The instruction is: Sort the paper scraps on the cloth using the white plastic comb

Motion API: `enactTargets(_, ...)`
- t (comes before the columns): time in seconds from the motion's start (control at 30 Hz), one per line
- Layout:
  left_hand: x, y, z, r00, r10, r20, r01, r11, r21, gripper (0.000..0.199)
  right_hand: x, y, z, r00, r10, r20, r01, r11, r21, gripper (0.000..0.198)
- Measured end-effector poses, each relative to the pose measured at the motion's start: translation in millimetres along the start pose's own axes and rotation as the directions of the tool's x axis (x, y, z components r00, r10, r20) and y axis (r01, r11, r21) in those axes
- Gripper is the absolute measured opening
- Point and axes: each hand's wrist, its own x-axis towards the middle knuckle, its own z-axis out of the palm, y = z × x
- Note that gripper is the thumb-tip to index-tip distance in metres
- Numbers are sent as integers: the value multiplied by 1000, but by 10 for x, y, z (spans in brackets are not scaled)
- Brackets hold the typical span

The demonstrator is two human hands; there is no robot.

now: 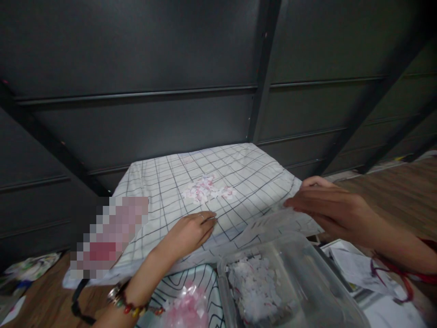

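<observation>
A loose heap of small white and pink slips (205,189) lies on the white checked cloth (164,173). My left hand (194,230), with a ring on one finger, is just in front of the heap, its fingers bent and close together. Whatever its fingertips hold, if anything, is hidden. My right hand (331,209) is raised over the cloth's right edge, fingertips pinched at the edge of a clear plastic piece (273,223); whether this is a bag or a lid I cannot tell. Below stands a clear plastic box (307,282) with many greyish-white bits (254,284) inside.
A patterned tray (213,282) with pink pieces in clear wrap (189,307) stands left of the box. White papers (362,269) lie at the right. A blurred-out flat item (112,237) lies on the cloth's left edge. Dark panels (164,123) rise behind the table.
</observation>
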Motion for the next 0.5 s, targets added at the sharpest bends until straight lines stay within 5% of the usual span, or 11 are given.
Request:
enactTargets(0.3,239,-109,-45,998,63,15,-62,997,-45,28,137,583,327,982,168,-86,-186,937,-296,22)
enactTargets(0.5,224,-139,23,994,107,-10,-108,993,-54,27,127,781,520,978,178,-105,-204,905,-374,23)
